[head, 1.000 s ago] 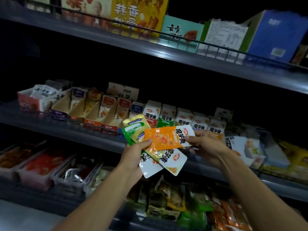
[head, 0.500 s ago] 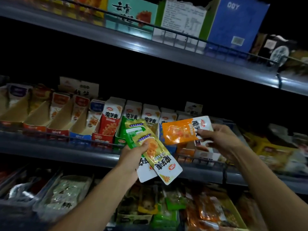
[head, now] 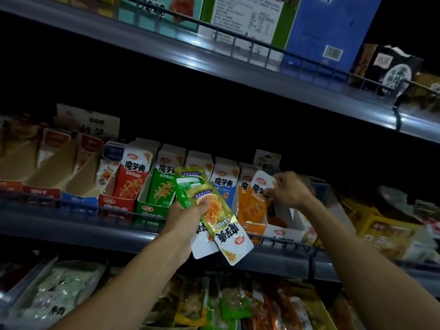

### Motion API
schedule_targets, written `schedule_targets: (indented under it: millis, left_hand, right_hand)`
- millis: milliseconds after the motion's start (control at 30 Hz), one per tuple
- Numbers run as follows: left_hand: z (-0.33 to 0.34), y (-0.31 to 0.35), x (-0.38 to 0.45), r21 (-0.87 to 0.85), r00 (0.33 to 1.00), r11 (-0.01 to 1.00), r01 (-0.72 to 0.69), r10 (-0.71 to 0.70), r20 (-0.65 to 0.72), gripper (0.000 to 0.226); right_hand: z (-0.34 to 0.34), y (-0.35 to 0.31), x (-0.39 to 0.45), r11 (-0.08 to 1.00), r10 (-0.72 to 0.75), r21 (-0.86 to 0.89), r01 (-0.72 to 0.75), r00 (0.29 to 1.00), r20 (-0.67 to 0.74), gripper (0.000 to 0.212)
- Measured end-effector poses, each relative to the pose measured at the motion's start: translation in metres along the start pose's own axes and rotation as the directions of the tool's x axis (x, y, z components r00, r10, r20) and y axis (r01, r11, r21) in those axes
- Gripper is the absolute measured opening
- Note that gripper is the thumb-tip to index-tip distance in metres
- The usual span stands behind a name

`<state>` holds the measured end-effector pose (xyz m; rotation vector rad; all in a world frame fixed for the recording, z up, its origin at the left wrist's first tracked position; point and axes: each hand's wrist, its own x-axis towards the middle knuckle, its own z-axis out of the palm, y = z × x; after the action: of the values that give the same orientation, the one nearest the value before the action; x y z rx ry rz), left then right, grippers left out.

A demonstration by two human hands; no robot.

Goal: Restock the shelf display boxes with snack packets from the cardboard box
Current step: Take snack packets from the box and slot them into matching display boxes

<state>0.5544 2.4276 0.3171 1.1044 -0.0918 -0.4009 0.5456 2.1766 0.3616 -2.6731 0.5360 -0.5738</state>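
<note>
My left hand (head: 188,214) grips a fan of snack packets (head: 214,217), green and gold with white ends, in front of the middle shelf. My right hand (head: 289,189) pinches the top of an orange packet (head: 256,198), which stands upright inside the orange display box (head: 252,228). Red (head: 119,203), green (head: 152,208) and blue (head: 222,186) display boxes stand in a row to its left. The cardboard box is out of view.
A wire rail (head: 95,208) runs along the middle shelf's front edge. Large cartons (head: 328,32) sit on the shelf above. Trays of packets (head: 238,306) fill the shelf below. Yellow boxes (head: 385,236) stand to the right.
My right hand has carried the orange packet from beside the left hand's bundle rightward and down into the orange display box. The view has shifted right along the shelf.
</note>
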Motion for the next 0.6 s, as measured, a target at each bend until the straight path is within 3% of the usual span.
schedule_targets:
  millis: [133, 333, 467, 600]
  left_hand:
    - [-0.002, -0.008, 0.008, 0.009, 0.999, 1.000, -0.016, 0.016, 0.029, 0.016]
    - [-0.005, -0.016, 0.013, 0.046, 0.999, 0.999, 0.021, -0.020, -0.027, 0.011]
    - [-0.009, -0.020, 0.013, 0.048, 0.999, 0.998, 0.026, -0.024, -0.048, 0.008]
    - [-0.011, -0.021, 0.011, 0.059, 0.997, 0.998, 0.032, -0.028, -0.074, 0.009]
  right_hand:
    - [0.013, 0.004, 0.008, 0.992, 0.032, 0.116, -0.042, 0.995, 0.091, 0.022]
    - [0.018, 0.007, 0.026, 0.982, 0.066, 0.181, -0.054, 0.996, -0.064, 0.018]
    - [0.025, 0.006, 0.027, 0.987, 0.109, 0.131, -0.095, 0.988, -0.109, 0.020]
    - [0.031, 0.011, 0.030, 0.975, 0.145, 0.186, -0.122, 0.983, -0.117, 0.028]
